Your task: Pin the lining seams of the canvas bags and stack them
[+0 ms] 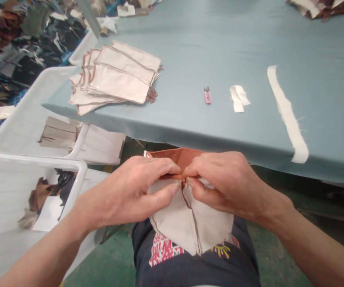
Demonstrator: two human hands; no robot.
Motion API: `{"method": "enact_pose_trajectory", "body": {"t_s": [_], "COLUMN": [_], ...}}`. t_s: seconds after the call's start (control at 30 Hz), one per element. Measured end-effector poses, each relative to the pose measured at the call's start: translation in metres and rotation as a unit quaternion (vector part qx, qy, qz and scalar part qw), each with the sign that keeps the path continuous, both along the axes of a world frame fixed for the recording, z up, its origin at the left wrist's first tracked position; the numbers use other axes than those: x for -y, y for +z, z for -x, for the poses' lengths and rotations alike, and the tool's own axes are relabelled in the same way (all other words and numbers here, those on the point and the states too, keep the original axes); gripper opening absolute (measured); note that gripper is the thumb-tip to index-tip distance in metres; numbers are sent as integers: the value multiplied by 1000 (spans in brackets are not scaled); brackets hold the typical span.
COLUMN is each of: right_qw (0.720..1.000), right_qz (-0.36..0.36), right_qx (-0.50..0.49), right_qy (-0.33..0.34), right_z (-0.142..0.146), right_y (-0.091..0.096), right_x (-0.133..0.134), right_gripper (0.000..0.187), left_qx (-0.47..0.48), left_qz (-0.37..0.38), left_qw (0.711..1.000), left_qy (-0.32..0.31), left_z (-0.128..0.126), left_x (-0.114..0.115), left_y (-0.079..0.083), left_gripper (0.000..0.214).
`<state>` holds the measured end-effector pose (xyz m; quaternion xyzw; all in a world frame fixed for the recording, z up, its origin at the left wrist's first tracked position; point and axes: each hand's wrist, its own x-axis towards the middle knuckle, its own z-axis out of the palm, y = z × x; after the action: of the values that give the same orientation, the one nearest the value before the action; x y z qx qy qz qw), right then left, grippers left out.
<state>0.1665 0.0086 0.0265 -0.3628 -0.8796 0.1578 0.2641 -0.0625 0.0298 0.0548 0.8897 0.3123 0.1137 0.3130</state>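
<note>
Over my lap lies a sewn fabric piece [210, 215], off-white on the near side with a brown seam down its middle and reddish-brown material along its far edge. My left hand [142, 183] pinches that brown edge between thumb and fingers, left of the seam. Just across the seam, my right hand [219, 183] grips the same edge, its fingertips almost meeting those of the left. The exact fold between the fingertips is partly hidden.
A blue-green covered table [189, 127] stands ahead. On it rest a stack of similar off-white pieces [120, 75], pink thread snips [207, 95], small white strips [238, 98] and a long white strip [288, 115]. White bins [82, 167] with fabric pieces stand left.
</note>
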Motion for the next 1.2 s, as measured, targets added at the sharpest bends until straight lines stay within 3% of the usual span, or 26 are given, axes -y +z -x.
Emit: {"method": "enact_pose_trajectory", "body": {"t_s": [0.2,0.43,0.53,0.63,0.67,0.7,0.77,0.8,0.87,0.93,1.03,1.2], "right_qw": [994,985,995,986,959,915,795,742,693,694,717,776], "right_qz": [-84,-138,-66,137,232,331,501,554,592,591,583,539], "right_qx": [70,101,72,-62,-124,-187,-289,-325,-364,-374,-355,-304], "right_qy": [-19,29,35,78,105,136,183,193,193,173,139,121], "right_z": [2,3,-2,-6,-6,-5,0,2,5,4,-2,-9], "right_y": [5,20,22,14,9,2,-13,-21,-33,-37,-31,-16], "right_x": [10,22,20,11,8,4,0,-1,-3,-3,-4,-8], "right_gripper": [32,37,34,31,32,35,46,50,52,48,41,41], "left_qx": [-11,-1,45,141,175,212,280,306,334,325,285,247], "left_qz": [-22,7,7,87,126,165,241,277,331,354,344,281], "left_qw": [1000,1000,999,986,977,963,929,910,882,877,895,927], "left_qy": [-8,-3,17,12,1,-13,-36,-42,-42,-25,-6,-10], "left_z": [-5,-9,-13,-17,-18,-19,-20,-20,-18,-14,-8,-4], "left_x": [0,2,7,12,13,13,13,12,9,6,2,-2], "left_y": [2,6,2,-3,-4,-5,-8,-10,-15,-22,-28,-18], "left_gripper": [21,16,23,29,31,33,35,35,31,28,34,22]}}
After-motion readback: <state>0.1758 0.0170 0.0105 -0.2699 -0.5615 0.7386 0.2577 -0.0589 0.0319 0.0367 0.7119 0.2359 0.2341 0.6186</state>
